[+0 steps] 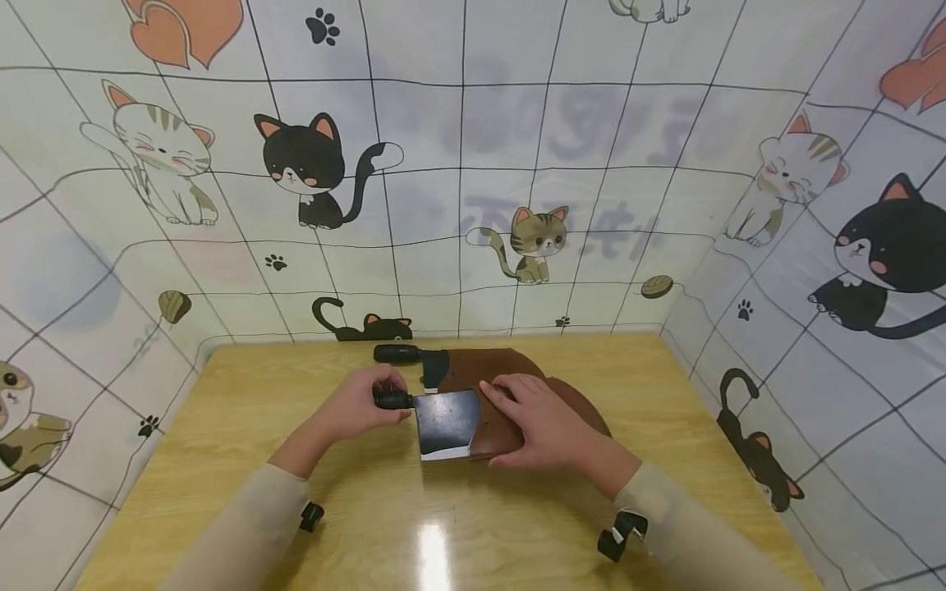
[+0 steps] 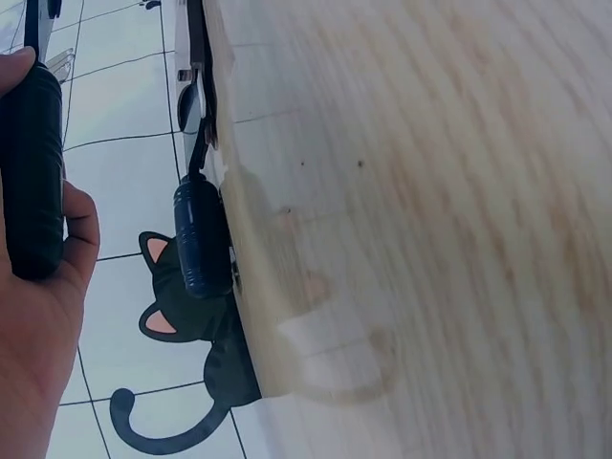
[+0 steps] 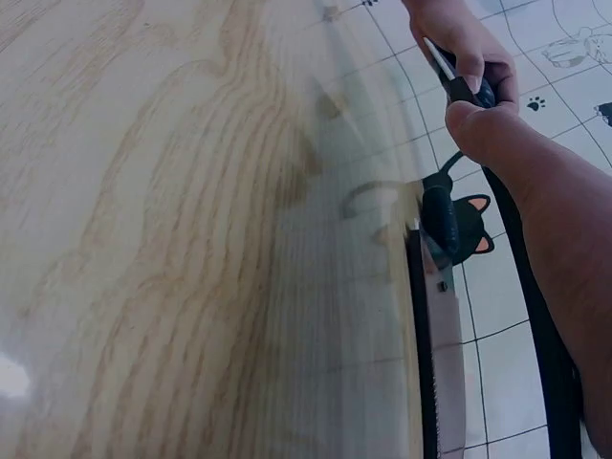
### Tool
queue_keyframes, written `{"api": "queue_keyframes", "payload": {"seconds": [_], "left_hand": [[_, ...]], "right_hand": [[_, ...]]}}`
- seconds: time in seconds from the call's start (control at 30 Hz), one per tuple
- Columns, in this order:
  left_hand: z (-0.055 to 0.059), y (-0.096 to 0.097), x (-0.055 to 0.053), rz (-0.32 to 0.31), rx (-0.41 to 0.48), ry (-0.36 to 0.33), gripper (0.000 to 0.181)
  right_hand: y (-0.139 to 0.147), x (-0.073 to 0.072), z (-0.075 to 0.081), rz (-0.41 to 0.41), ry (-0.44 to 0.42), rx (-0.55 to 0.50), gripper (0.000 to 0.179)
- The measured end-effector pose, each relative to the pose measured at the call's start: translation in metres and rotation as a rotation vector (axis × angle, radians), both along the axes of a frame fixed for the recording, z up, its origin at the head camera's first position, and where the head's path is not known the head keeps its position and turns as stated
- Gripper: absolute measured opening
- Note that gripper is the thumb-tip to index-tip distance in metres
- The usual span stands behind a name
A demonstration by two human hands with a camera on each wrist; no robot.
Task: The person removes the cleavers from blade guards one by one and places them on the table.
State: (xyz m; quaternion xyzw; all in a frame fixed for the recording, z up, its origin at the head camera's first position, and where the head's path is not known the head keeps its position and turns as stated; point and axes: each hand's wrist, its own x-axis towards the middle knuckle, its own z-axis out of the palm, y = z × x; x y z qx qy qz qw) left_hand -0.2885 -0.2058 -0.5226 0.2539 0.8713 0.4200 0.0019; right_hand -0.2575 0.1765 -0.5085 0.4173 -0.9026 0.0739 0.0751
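A cleaver [image 1: 447,423] with a broad dark blade and a bright lower edge is held over the table. My left hand [image 1: 365,402] grips its black handle [image 2: 33,172]. Brown leather of a sheath [image 1: 491,427] covers the blade's right part, and my right hand [image 1: 543,423] grips that sheath, thumb below and fingers above. Just behind lies a second cleaver, its black handle [image 1: 397,354] pointing left and its blade mostly inside another brown sheath [image 1: 480,367]. More brown leather shows beyond my right hand; I cannot tell which sheath it belongs to.
The wooden table [image 1: 259,394] is glossy and reflects light near its front. A white curtain [image 1: 421,205] with grid lines and cartoon cats hangs behind the table and along both sides. Black camera mounts sit at both wrists.
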Motion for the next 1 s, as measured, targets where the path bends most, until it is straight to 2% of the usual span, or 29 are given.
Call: {"api": "queue_keyframes", "payload": {"seconds": [0.17, 0.3, 0.47, 0.77, 1.0], "left_hand": [[0.001, -0.003, 0.0, -0.009, -0.005, 0.016, 0.031], [0.002, -0.003, 0.001, -0.006, -0.026, 0.065, 0.028], [0.005, -0.003, 0.002, 0.032, -0.08, 0.111, 0.03], [0.009, 0.005, 0.01, 0.056, -0.184, 0.213, 0.033], [0.01, 0.012, 0.014, 0.094, -0.2, 0.257, 0.033]], "right_hand": [[0.0, -0.002, 0.002, 0.034, -0.026, -0.023, 0.117], [-0.001, 0.0, 0.002, 0.017, -0.049, -0.015, 0.117], [-0.003, 0.001, 0.004, -0.009, -0.051, -0.023, 0.116], [-0.002, 0.004, 0.006, -0.015, -0.057, -0.034, 0.114], [-0.001, 0.006, 0.006, -0.021, -0.042, -0.032, 0.114]]}}
